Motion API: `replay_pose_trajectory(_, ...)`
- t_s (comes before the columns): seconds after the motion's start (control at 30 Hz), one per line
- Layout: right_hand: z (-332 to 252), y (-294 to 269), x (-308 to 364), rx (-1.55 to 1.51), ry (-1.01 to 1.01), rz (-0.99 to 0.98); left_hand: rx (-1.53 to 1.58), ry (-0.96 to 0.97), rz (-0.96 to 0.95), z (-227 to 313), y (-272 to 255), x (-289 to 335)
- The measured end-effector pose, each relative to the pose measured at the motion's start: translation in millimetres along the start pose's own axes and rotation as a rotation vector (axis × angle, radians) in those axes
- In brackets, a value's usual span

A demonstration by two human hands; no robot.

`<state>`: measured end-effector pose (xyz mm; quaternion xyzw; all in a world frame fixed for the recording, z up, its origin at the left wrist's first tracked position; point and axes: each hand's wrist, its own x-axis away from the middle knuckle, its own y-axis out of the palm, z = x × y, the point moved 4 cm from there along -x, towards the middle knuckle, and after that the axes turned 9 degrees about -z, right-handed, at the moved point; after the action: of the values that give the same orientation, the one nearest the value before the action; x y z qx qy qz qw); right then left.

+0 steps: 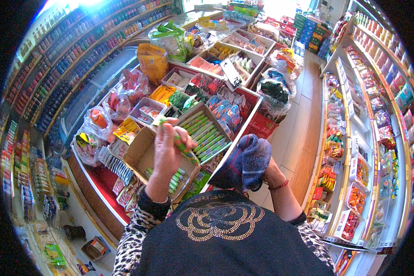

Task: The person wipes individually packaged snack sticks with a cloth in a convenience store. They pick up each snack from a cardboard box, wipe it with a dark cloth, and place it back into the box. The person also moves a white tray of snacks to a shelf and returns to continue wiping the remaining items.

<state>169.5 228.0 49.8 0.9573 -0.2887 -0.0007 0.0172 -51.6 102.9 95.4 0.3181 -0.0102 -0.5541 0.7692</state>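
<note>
My left hand (166, 145) is closed around several slim green tube-shaped packs (185, 151), their ends showing on both sides of the fingers. Below it stands an open cardboard box (140, 148) with more green tubes (175, 180) at its bottom. Just right of the box, a shallow bin (224, 146) holds rows of similar green tubes (201, 131). My right hand (272, 171) grips a bunched blue-grey cloth (255, 156) beside the stand's near right edge; the cloth hides most of its fingers.
A red-sided display stand (106, 186) carries bins of bagged snacks. A phone-like white and black object (231, 73) lies among them. Plastic bags (275, 89) hang at its right side. Stocked shelves line both walls, with a wooden floor aisle (299, 124) on the right.
</note>
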Motion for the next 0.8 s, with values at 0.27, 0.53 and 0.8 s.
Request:
replay_pose_trajectory(0.27,15,33,-24,-0.021,-0.289,0.04,-0.536,-0.155,-0.343,-70,62,30)
replay_pose_trajectory(0.53,-2,0,-27,-0.328,-0.363,0.179,-0.904,-0.365,-0.366,-59,37,40)
replay_pose_trajectory(0.8,19,13,-31,-0.463,-0.26,0.038,-1.266,-0.1,-0.415,-52,58,37)
